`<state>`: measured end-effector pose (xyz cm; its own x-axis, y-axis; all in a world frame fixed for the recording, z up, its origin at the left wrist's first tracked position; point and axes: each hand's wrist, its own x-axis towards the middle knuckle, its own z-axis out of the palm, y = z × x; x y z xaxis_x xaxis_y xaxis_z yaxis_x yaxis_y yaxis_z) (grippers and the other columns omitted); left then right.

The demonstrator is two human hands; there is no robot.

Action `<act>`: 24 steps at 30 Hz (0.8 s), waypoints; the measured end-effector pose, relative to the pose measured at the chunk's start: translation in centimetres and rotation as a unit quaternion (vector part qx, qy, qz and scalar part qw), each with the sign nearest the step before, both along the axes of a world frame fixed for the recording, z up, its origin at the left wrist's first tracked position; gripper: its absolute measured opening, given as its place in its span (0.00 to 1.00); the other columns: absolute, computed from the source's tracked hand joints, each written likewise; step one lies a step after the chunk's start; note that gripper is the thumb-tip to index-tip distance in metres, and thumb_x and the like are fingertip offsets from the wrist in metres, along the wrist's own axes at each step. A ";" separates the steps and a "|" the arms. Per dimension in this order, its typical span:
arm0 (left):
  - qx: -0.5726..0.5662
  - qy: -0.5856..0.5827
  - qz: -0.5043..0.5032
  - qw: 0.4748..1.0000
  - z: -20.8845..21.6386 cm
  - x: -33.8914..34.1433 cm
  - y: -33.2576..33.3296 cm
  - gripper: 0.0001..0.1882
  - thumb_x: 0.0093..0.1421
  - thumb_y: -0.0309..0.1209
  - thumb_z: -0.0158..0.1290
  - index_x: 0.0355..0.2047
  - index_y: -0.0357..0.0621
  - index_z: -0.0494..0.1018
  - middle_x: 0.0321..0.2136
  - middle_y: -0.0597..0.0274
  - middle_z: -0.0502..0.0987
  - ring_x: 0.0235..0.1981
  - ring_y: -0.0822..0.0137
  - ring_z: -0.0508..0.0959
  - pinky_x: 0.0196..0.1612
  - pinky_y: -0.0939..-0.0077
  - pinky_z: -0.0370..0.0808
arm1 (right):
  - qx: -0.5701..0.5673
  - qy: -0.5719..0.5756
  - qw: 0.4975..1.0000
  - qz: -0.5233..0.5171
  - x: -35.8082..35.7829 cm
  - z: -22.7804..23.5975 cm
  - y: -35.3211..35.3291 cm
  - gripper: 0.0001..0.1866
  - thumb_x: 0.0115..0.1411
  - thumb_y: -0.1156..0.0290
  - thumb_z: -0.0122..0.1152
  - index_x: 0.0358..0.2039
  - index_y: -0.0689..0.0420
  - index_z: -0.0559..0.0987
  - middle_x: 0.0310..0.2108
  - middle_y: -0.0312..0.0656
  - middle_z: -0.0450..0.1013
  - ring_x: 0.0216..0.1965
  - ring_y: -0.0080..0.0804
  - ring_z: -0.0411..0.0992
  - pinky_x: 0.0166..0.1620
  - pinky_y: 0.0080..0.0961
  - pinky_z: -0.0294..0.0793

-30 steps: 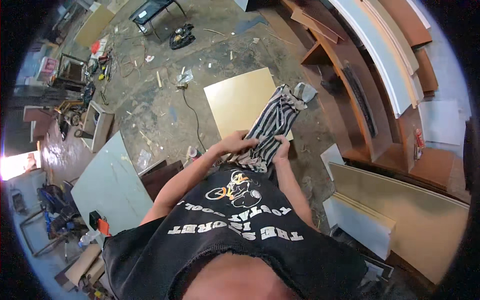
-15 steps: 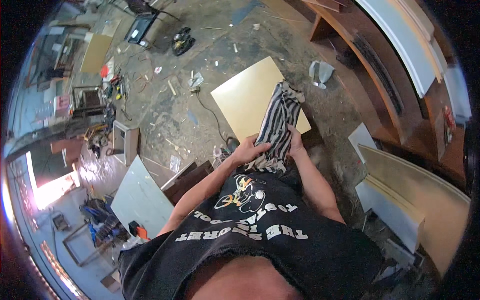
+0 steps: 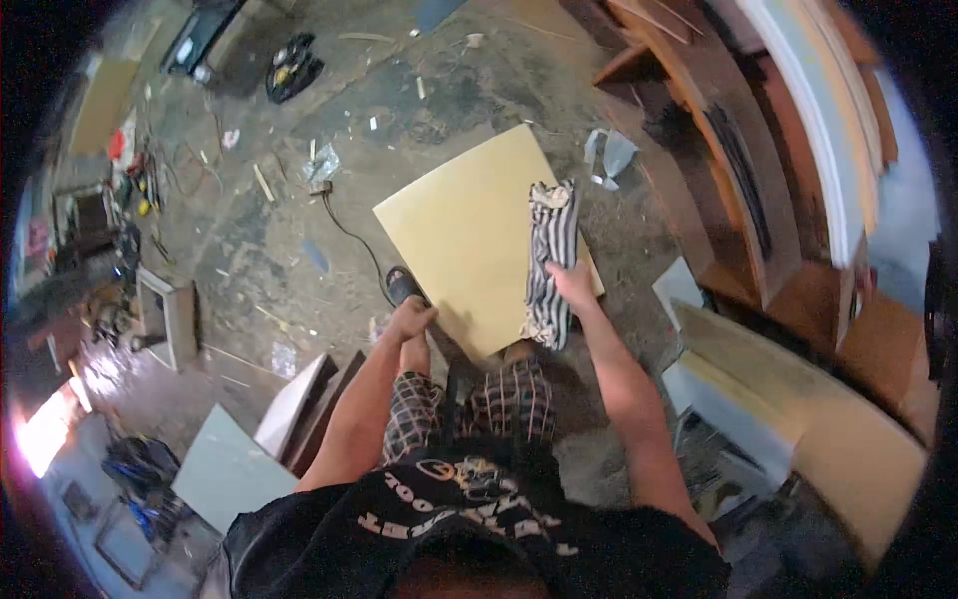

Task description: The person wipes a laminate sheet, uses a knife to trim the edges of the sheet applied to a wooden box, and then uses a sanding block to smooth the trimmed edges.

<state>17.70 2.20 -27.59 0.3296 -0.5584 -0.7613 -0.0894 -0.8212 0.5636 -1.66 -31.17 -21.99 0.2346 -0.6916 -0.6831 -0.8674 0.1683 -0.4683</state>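
A black-and-white striped cloth, folded long with ruffled pale ends, hangs over the right part of a pale yellow board. My right hand grips its right side, the thumb lying across the stripes. My left hand is off the cloth, near the board's lower left edge. Its fingers look curled in, and nothing shows in them. What lies under the board is hidden.
A black cord runs over the littered floor to my sandalled foot. Brown shelving stands at the right, with leaning panels below it. A grey box-like frame and a white panel are at the left.
My left hand has let go of the cloth and moved left. The cloth, in my right hand, now hangs straighter and flatter. The view has shifted, showing my legs.
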 end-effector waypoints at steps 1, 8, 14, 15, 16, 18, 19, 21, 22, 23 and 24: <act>0.021 0.003 0.035 0.999 -2.0 1.9 1.8 0.32 0.54 0.45 0.59 0.53 0.35 0.72 0.38 0.44 0.80 0.40 0.51 0.80 0.44 0.57 0.75 | -0.044 0.013 0.997 0.056 3.2 0.1 -0.4 0.34 0.49 0.56 0.70 0.50 0.70 0.75 0.46 0.58 0.76 0.50 0.49 0.75 0.53 0.39 0.71; -0.141 0.108 0.398 0.900 -12.2 3.3 -1.2 0.27 0.60 0.37 0.58 0.54 0.32 0.67 0.41 0.54 0.80 0.43 0.63 0.78 0.48 0.70 0.73 | -0.226 0.087 0.952 0.188 12.6 -9.6 -9.9 0.32 0.53 0.60 0.64 0.49 0.76 0.72 0.48 0.68 0.72 0.53 0.61 0.72 0.55 0.44 0.71; -0.149 0.245 0.485 0.826 -13.4 1.7 -3.8 0.21 0.63 0.37 0.53 0.51 0.37 0.72 0.35 0.65 0.78 0.35 0.71 0.74 0.42 0.75 0.69 | -0.130 0.146 0.968 0.156 20.1 -8.7 -2.7 0.23 0.52 0.59 0.65 0.31 0.73 0.78 0.29 0.62 0.78 0.35 0.53 0.80 0.40 0.45 0.77; -0.163 0.286 0.516 0.791 -13.5 1.3 -4.7 0.19 0.63 0.36 0.51 0.50 0.38 0.73 0.38 0.64 0.79 0.36 0.70 0.75 0.41 0.76 0.71 | -0.149 0.154 0.963 0.162 20.7 -8.3 -1.3 0.22 0.52 0.59 0.65 0.29 0.71 0.78 0.26 0.58 0.78 0.31 0.52 0.80 0.38 0.45 0.77; -0.173 0.327 0.546 0.752 -13.8 1.0 -5.6 0.18 0.63 0.36 0.49 0.49 0.38 0.74 0.40 0.63 0.79 0.38 0.69 0.76 0.41 0.77 0.72 | -0.166 0.164 0.958 0.169 20.8 -8.4 0.0 0.20 0.52 0.59 0.65 0.27 0.68 0.78 0.22 0.55 0.78 0.27 0.52 0.80 0.35 0.45 0.78; -0.138 0.342 0.558 0.743 -18.9 0.4 -1.5 0.16 0.65 0.39 0.45 0.44 0.45 0.75 0.34 0.69 0.77 0.33 0.71 0.74 0.37 0.76 0.71 | -0.188 0.108 0.936 0.277 22.6 -10.8 5.9 0.18 0.52 0.59 0.63 0.29 0.65 0.79 0.26 0.56 0.79 0.31 0.53 0.80 0.38 0.45 0.78; -0.220 0.407 0.546 0.698 -20.9 0.6 2.2 0.14 0.65 0.41 0.44 0.41 0.48 0.75 0.31 0.70 0.75 0.32 0.72 0.73 0.36 0.77 0.70 | -0.181 0.084 0.933 0.300 24.1 -11.4 10.0 0.17 0.52 0.60 0.64 0.29 0.65 0.80 0.24 0.54 0.78 0.28 0.49 0.80 0.37 0.43 0.78; -0.310 0.482 0.515 0.637 -20.5 1.1 2.4 0.14 0.65 0.43 0.42 0.38 0.52 0.75 0.27 0.71 0.72 0.31 0.72 0.73 0.35 0.77 0.70 | -0.165 0.076 0.917 0.355 25.4 -10.8 15.1 0.16 0.52 0.61 0.64 0.31 0.64 0.80 0.23 0.52 0.78 0.28 0.47 0.80 0.37 0.41 0.78; -0.236 0.471 0.556 0.643 -17.8 0.3 -1.2 0.17 0.67 0.46 0.40 0.38 0.52 0.74 0.28 0.71 0.73 0.31 0.71 0.73 0.35 0.76 0.70 | -0.161 0.099 0.904 0.384 24.9 -9.8 15.3 0.17 0.52 0.61 0.64 0.33 0.63 0.80 0.25 0.53 0.79 0.30 0.48 0.80 0.38 0.42 0.78; -0.198 0.451 0.577 0.651 -16.8 0.4 -1.5 0.19 0.67 0.48 0.39 0.39 0.51 0.74 0.28 0.70 0.73 0.32 0.71 0.74 0.34 0.76 0.70 | -0.110 0.092 0.905 0.400 25.6 -9.0 17.4 0.17 0.52 0.61 0.64 0.34 0.63 0.81 0.27 0.54 0.79 0.32 0.49 0.80 0.39 0.43 0.79; -0.160 0.431 0.596 0.658 -15.7 0.6 -1.8 0.20 0.68 0.50 0.38 0.39 0.51 0.74 0.28 0.70 0.73 0.32 0.70 0.74 0.34 0.76 0.71 | -0.057 0.084 0.904 0.414 26.3 -8.7 19.1 0.16 0.52 0.62 0.63 0.34 0.62 0.81 0.29 0.55 0.79 0.33 0.50 0.80 0.39 0.43 0.79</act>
